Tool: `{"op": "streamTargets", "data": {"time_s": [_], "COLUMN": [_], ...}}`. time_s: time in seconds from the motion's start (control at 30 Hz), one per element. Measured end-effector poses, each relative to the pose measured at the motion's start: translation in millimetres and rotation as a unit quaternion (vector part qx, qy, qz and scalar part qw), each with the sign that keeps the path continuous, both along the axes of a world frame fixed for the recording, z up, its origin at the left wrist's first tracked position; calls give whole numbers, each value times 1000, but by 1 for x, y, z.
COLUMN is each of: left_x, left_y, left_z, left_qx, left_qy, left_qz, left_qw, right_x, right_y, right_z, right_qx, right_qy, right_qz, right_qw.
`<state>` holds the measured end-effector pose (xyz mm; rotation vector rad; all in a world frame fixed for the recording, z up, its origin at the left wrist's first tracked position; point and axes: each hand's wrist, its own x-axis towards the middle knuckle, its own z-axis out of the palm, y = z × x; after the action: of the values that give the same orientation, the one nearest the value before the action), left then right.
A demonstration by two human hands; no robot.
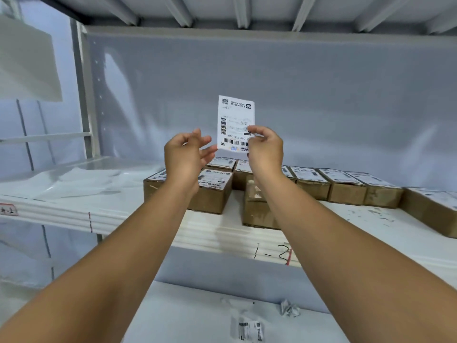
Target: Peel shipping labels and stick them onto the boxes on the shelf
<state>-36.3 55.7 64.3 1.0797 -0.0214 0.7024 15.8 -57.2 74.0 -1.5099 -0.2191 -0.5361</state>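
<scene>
Shipping label (236,123) is held up in the air, standing tall, in front of the grey back wall (321,95) and above the boxes. Its print is upside down, with the big bar code at the bottom.

Far left, a clear plastic sheet (81,179) lies on the white shelf (138,216). Next comes the left hand (186,154). Its fingers are loosely bent and spread, and it holds nothing. One fingertip is right by the label's bottom left corner; I cannot tell if it touches. The right hand (265,149) pinches the label's bottom right edge between thumb and fingers.

Under the hands, brown cardboard boxes (346,191) sit in a row on the shelf, running off to the right. Most have a white label stuck on top. A front box (257,214) stands nearer the shelf edge, under the right arm; its top is partly hidden. The mark "1-2" (272,251) is written on the shelf's front edge. Down on the lower shelf (185,313) lie a loose label piece (248,330) and, to its right, a crumpled paper (289,309).
</scene>
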Motion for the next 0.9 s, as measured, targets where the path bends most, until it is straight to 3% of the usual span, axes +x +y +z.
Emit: {"op": "streamTargets", "data": {"time_s": [0.37,0.6,0.9], "left_x": [-7,-6,0], "left_y": [-62,-95,-117], "left_z": [0,4,-1], "left_qx": [94,174,209], "left_qy": [59,81,78], "left_qz": [-129,-116,-121], "left_qw": [985,974,967], "right_x": [-10,-10,-10], "right_y": [-66,-96,-121], "right_z": [-5,-7,-10], "right_qx": [40,39,36], "right_qy": [-23,-31,-23], "right_qz": [-62,-87,-97], "right_qw": [997,995,994]}}
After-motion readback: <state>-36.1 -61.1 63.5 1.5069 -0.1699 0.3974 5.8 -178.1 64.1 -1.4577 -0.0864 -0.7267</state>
